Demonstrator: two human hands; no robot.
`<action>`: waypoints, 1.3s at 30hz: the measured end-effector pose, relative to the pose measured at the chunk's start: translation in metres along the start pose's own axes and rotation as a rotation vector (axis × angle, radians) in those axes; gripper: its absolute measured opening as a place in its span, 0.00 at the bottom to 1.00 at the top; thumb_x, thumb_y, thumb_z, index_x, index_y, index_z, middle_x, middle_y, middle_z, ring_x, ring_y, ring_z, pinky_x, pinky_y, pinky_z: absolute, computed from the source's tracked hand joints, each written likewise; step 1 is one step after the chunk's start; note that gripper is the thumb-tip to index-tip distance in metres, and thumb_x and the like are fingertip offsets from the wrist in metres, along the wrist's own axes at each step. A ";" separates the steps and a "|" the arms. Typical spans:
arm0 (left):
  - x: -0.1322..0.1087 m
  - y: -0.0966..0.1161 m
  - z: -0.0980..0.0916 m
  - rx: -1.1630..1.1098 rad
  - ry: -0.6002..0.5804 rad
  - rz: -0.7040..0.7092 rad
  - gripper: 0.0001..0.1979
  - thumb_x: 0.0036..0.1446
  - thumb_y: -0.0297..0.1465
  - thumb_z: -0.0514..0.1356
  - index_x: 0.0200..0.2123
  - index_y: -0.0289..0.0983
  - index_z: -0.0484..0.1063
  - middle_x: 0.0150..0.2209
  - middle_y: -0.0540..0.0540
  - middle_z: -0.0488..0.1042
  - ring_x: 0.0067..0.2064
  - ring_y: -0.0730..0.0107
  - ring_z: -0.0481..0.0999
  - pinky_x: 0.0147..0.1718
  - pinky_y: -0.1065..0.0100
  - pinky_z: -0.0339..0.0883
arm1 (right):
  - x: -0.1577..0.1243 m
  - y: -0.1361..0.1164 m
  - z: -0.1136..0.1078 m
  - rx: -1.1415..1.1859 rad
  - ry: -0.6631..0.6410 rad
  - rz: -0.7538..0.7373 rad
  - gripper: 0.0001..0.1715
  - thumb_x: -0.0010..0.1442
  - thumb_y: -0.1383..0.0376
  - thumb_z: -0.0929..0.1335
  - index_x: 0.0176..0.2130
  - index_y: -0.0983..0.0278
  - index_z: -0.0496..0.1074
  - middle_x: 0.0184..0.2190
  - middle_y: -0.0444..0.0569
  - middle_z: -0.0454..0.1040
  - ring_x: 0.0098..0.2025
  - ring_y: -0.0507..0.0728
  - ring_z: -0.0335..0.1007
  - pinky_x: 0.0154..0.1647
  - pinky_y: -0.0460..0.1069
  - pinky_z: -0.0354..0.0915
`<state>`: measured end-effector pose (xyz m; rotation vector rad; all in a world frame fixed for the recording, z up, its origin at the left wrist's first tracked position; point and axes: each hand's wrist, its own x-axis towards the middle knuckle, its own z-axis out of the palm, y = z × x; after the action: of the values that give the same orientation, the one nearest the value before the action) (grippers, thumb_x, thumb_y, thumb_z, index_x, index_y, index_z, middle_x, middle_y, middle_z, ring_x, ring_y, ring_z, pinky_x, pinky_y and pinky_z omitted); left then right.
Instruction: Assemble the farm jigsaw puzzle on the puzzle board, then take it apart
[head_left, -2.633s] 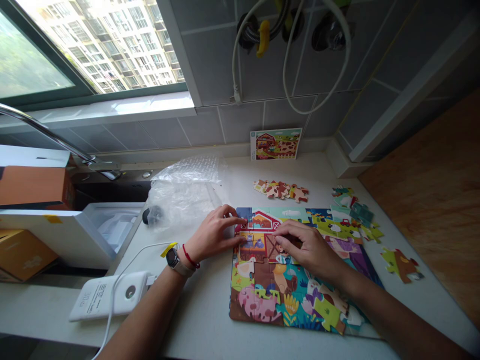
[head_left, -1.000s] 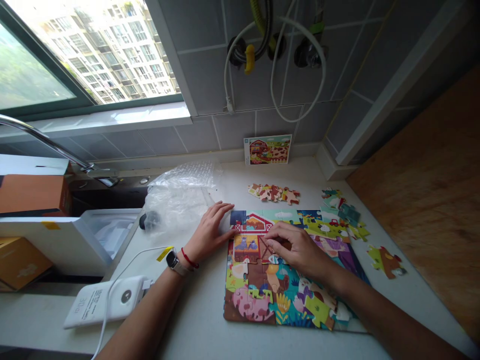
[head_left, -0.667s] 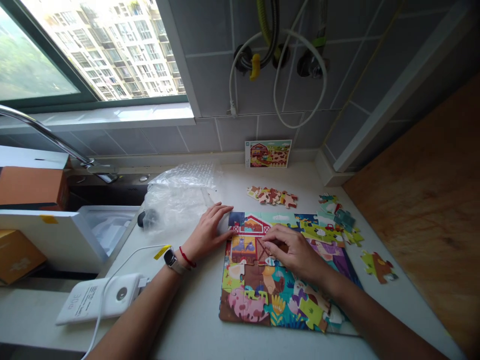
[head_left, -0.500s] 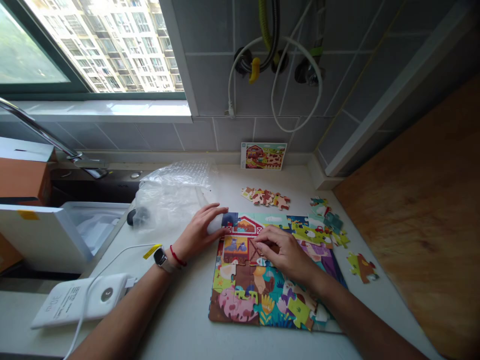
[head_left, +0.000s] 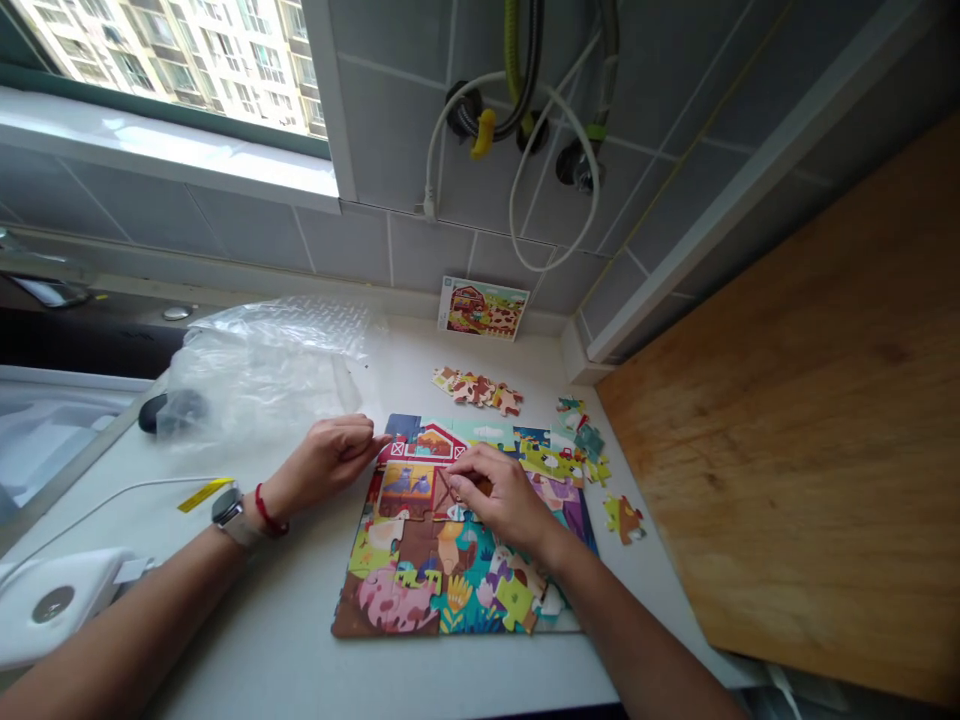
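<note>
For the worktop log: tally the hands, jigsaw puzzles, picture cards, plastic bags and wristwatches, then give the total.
Hands: 2, left hand and right hand
Jigsaw puzzle: 1
Picture card: 1
Plastic bag: 1
Wristwatch: 1
Total: 6

Puzzle point(head_left: 390, 600): no lettering I can read.
Picture card point(head_left: 483, 307): corner mark too small.
Yellow tag point(head_left: 206, 493): unreadable to me.

Home kitchen: grey wall tiles point(head_left: 360, 250), water hoses point(head_left: 525, 150) hung from wall fittings, tap spout point(head_left: 45, 290) at far left, white tabletop point(head_left: 285, 620), window point(head_left: 187, 60) facing tall apartment blocks point(head_left: 150, 50).
</note>
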<state>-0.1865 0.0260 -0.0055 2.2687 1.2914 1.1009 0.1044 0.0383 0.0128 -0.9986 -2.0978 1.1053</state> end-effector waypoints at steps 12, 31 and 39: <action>-0.007 -0.008 0.010 -0.131 -0.034 -0.144 0.23 0.74 0.36 0.53 0.26 0.40 0.48 0.24 0.57 0.47 0.26 0.76 0.49 0.24 0.72 0.47 | 0.000 0.001 0.000 0.025 0.010 -0.007 0.06 0.68 0.66 0.71 0.41 0.60 0.81 0.40 0.48 0.79 0.43 0.56 0.77 0.47 0.52 0.71; -0.002 -0.001 0.012 -0.034 -0.021 -0.103 0.24 0.71 0.36 0.57 0.24 0.39 0.51 0.22 0.57 0.51 0.25 0.76 0.50 0.25 0.73 0.50 | 0.005 0.055 -0.108 -0.651 0.490 0.359 0.19 0.62 0.60 0.71 0.51 0.64 0.81 0.51 0.62 0.79 0.57 0.70 0.74 0.63 0.63 0.66; -0.004 0.000 0.011 -0.037 -0.020 -0.101 0.24 0.72 0.37 0.56 0.24 0.39 0.50 0.22 0.57 0.51 0.25 0.76 0.49 0.24 0.72 0.49 | -0.003 0.098 -0.135 -0.625 0.517 0.520 0.23 0.53 0.57 0.75 0.47 0.63 0.83 0.41 0.57 0.83 0.47 0.68 0.79 0.52 0.57 0.70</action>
<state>-0.1794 0.0238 -0.0147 2.1581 1.3503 1.0552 0.2415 0.1322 -0.0035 -1.9627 -1.8024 0.2973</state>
